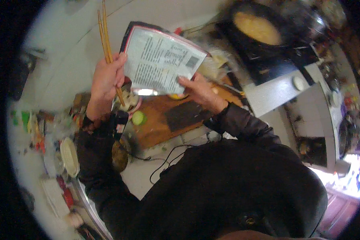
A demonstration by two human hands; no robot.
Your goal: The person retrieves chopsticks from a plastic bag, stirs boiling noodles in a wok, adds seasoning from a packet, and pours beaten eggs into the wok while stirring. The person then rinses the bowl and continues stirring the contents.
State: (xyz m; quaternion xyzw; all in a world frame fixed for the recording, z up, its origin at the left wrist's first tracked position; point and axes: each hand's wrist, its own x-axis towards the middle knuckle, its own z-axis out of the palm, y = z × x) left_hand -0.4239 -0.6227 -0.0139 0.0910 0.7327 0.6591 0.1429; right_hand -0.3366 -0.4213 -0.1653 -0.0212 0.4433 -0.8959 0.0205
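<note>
Both hands hold up a printed foil food packet (pixel 159 60), its back face covered in small writing and a printed code. My left hand (pixel 106 78) pinches the packet's left edge with the thumb and also grips a pair of wooden chopsticks (pixel 105 36), whose tips point up and away. My right hand (pixel 202 90) has its thumb on the packet's lower right corner. Below the packet lies a wooden cutting board (pixel 153 132) with a dark cleaver blade (pixel 186 115) on it. A cut piece of green vegetable (pixel 138 118) sits at the board's left side, beside a bowl of pale pieces (pixel 128 100).
At the upper right, a dark pan (pixel 255 43) with yellow food (pixel 256 28) stands on a stove. A dark bottle (pixel 120 121) is by my left forearm. Black cables (pixel 168 162) cross the counter near my body. A pale oval basket (pixel 69 157) stands at the left.
</note>
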